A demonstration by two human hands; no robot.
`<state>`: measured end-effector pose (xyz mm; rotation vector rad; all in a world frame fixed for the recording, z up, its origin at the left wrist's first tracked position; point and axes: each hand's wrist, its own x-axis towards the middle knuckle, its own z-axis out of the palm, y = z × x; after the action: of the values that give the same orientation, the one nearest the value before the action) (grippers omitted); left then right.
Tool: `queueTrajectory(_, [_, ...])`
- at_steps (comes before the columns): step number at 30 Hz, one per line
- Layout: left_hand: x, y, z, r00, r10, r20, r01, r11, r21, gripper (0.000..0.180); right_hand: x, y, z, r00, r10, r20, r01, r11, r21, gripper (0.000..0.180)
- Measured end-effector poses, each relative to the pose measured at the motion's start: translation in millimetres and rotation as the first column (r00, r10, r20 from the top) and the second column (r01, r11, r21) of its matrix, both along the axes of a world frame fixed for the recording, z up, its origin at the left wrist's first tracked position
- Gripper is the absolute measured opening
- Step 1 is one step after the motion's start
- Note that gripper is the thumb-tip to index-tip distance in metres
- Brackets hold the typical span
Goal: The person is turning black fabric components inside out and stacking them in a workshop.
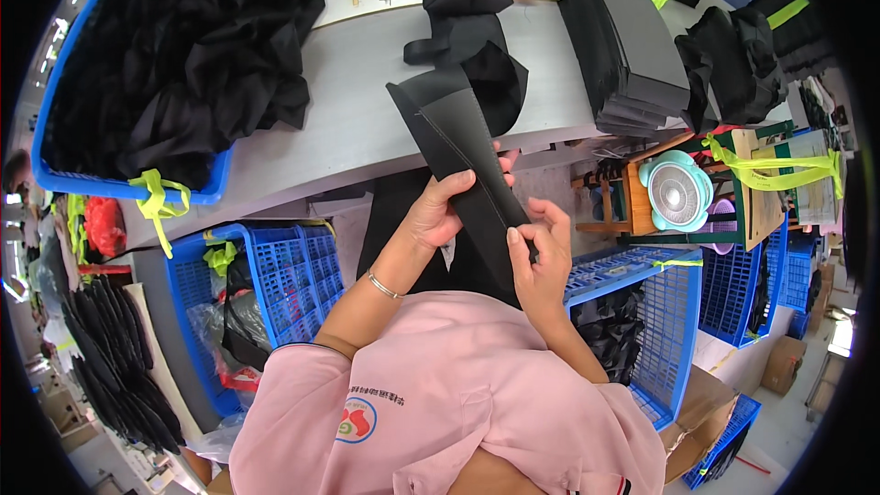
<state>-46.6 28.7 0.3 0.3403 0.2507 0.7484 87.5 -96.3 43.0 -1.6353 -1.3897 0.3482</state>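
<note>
A long black panel of stiff fabric (456,133), with a line of light stitching along it, is held up at a slant in front of my body. My left hand (438,209) grips it around the middle, thumb on top and fingers behind. At its lower right edge, my right hand (543,261) pinches the border between thumb and fingers. Just beyond the panel's far end, more black fabric pieces (467,32) with a loop lie on the grey table (367,73); the panel overlaps part of them in view.
A blue crate (92,185) heaped with black cloth stands at the far left. On the table's right sits a stack of black panels (623,55). Blue crates (275,280) flank me, another blue crate (674,339) at right. A turquoise fan (680,191) is at right.
</note>
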Motion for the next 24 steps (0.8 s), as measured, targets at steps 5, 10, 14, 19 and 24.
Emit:
queueTrajectory(5, [-7,-7,0,0.991,0.081,-0.109,-0.095,0.988,-0.124,0.048,-2,3,-3,0.987,-0.022,-0.161,0.013,0.998,-0.058,0.009])
queueTrajectory(10, [0,-7,11,0.955,0.112,-0.273,-0.139,0.987,-0.080,0.039,-5,1,-11,0.913,-0.034,-0.408,-0.024,0.990,-0.136,0.016])
queueTrajectory(14, [14,-14,20,0.913,0.131,-0.387,-0.123,0.991,0.045,0.034,7,-2,-26,0.830,-0.064,-0.554,-0.144,0.935,-0.324,0.035])
queueTrajectory(19, [23,-12,10,0.388,0.613,-0.688,-0.174,0.782,0.598,0.051,27,-5,-44,0.794,-0.032,-0.607,-0.122,0.970,-0.211,0.029])
queueTrajectory(24, [18,47,-8,-0.118,0.943,-0.310,0.276,0.331,0.902,0.036,31,8,-45,0.898,-0.043,-0.439,-0.074,0.966,-0.247,0.031])
